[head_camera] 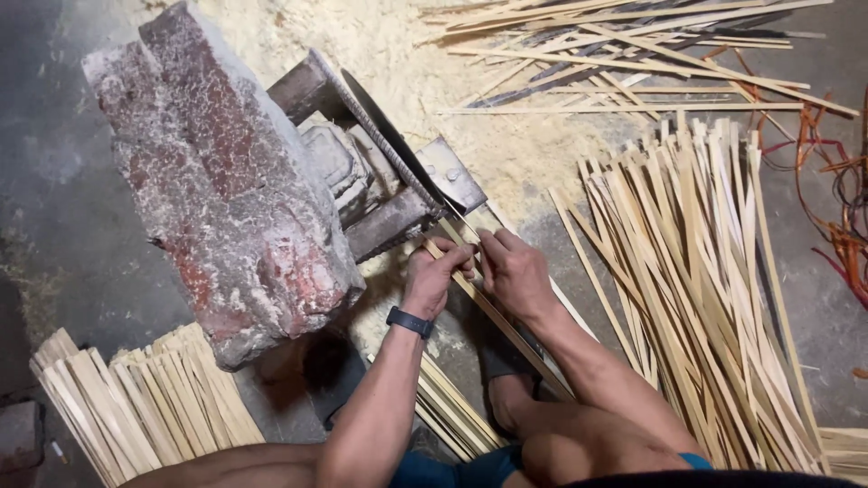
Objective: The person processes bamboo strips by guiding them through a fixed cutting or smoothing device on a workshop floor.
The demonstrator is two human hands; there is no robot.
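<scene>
Left hand [434, 276] and right hand [511, 271], fingers curled closed, both grip one long, thin, pale bamboo strip [506, 330]. The strip runs diagonally from the dark blade [389, 136], beside the dusty stone block [226, 190], back toward the knees.

Dim, even light, soft shadows, corners darkened, detail perhaps slightly blurred.
</scene>
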